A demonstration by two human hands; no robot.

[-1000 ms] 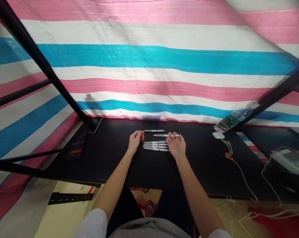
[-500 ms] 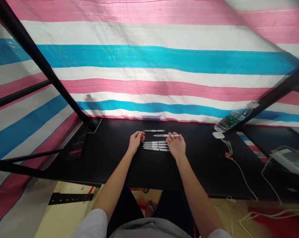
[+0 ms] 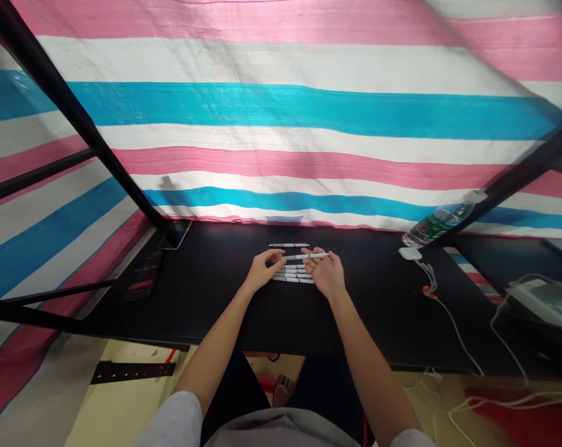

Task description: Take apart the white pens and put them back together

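Note:
A white and grey click pen (image 3: 295, 257) is held up between my two hands, lying nearly level with its tip to the left. My right hand (image 3: 328, 274) is palm-up and grips the pen's right end with thumb and fingers. My left hand (image 3: 262, 270) pinches around the tip end, its fingers curled. Below the held pen, several similar pens (image 3: 294, 275) lie side by side on the black table (image 3: 215, 304), partly covered by my hands. One more pen (image 3: 289, 245) rests alone farther back.
At the left lie a dark phone (image 3: 143, 277) with a lit timer and another phone (image 3: 175, 235) behind it. On the right, a clear water bottle (image 3: 436, 225) leans near a white charger (image 3: 410, 253) with cables. Striped sheeting (image 3: 281, 112) hangs behind, between black frame bars.
My left hand has moved right and closed at the tip of the pen. My right hand has shifted slightly left, and the pen is tilted a little more.

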